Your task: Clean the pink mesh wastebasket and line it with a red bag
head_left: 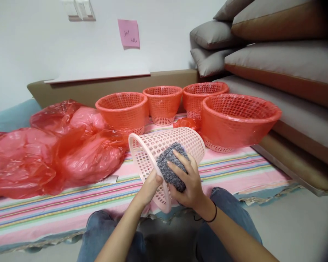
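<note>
A pale pink perforated plastic basket (pixel 169 140) lies on its side in front of me, its open mouth facing left and toward me. My left hand (pixel 151 187) grips the basket's rim at the lower part of the mouth, thumb outside; the other fingers are mostly hidden. My right hand (pixel 187 178) presses a dark grey speckled sponge (pixel 171 169) against the outside wall near the rim, with its fingers spread over the sponge. A black band circles the right wrist.
Several baskets wrapped in red plastic (pixel 240 127) stand upright behind. Crumpled red plastic bags (pixel 90 156) fill the left side of the striped cloth (pixel 98 198). Grey and brown cushions (pixel 284 62) are stacked at right. A pink note (pixel 129 34) hangs on the wall.
</note>
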### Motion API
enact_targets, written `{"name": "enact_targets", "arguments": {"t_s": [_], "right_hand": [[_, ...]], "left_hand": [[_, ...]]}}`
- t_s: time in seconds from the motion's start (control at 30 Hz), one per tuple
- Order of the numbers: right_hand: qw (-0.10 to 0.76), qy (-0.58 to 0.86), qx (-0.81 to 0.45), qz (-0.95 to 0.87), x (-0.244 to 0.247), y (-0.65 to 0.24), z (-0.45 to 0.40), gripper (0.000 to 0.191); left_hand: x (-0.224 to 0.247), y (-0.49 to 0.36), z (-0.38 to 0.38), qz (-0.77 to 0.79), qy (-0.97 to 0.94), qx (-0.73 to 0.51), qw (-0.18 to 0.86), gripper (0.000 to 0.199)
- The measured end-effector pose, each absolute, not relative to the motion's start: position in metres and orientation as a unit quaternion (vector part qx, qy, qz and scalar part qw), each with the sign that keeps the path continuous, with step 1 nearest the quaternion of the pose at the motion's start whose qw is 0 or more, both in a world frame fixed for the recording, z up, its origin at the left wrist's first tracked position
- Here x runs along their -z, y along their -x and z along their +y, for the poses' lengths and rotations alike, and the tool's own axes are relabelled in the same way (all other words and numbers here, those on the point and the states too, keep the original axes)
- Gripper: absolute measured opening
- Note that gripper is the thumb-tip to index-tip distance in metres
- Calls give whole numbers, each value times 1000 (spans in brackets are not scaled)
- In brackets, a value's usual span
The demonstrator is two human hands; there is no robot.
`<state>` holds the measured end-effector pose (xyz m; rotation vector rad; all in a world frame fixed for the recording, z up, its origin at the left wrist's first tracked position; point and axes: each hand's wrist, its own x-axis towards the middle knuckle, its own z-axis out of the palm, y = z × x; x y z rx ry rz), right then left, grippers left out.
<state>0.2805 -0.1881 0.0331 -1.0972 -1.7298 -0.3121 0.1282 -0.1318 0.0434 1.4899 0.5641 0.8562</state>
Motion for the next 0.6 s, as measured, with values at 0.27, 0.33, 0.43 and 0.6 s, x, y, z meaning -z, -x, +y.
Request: {"name": "enact_targets", "arguments": {"t_s": [0.27,0.33,0.43,0.6], "right_hand": [[488,492,130,-709,-30,-297,-180,53],[500,536,123,-669,-29,-312,-172,51],[540,606,100,-576,-23,-340,-158,47],[667,629,-61,-395,-6,-388,-144,48]], "left_hand": [[-38,-127,-132,276,-660,-361,599,68],[-38,-122,-132,262,-684,-324,599,64],[-36,-112,-133,247,-728,-276,577,62],[-34,-85,-134,256,-778,-223,528,64]]}}
